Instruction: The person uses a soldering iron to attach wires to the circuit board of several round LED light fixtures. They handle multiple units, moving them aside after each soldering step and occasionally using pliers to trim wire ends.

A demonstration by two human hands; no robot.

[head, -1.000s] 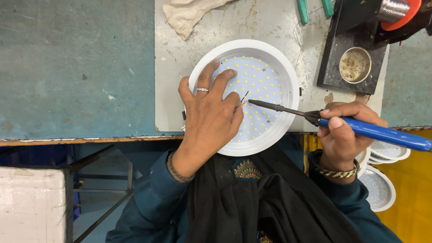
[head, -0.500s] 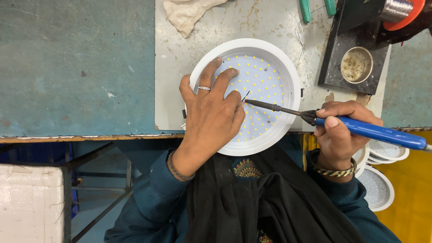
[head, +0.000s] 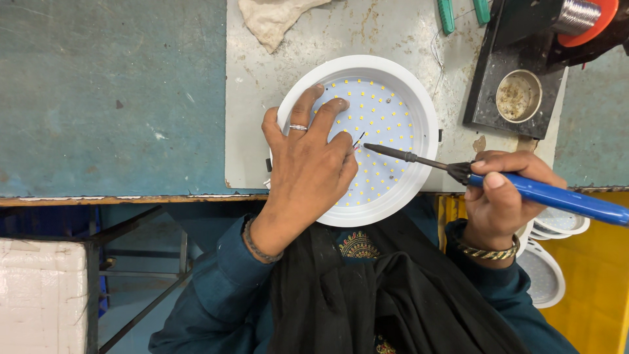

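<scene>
Left hand point(head: 308, 170) lies flat, fingers spread, on the round LED lamp point(head: 386, 85), pinching a thin wire point(head: 358, 139). Right hand point(head: 501, 196) grips the blue soldering iron point(head: 544, 194), tip near the left fingertips.

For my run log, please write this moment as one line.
left hand: flat on round white LED panel light, pinching thin wire | right hand: holds blue-handled soldering iron, tip near wire

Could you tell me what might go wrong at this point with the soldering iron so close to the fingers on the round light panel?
The soldering iron tip sits very near the left hand pinching a thin wire, so a slip could burn the fingertips. The round light panel overhangs the bench edge and might tip if pressed. The right hand grips far from the tip, so it may wander onto nearby diodes.
</scene>
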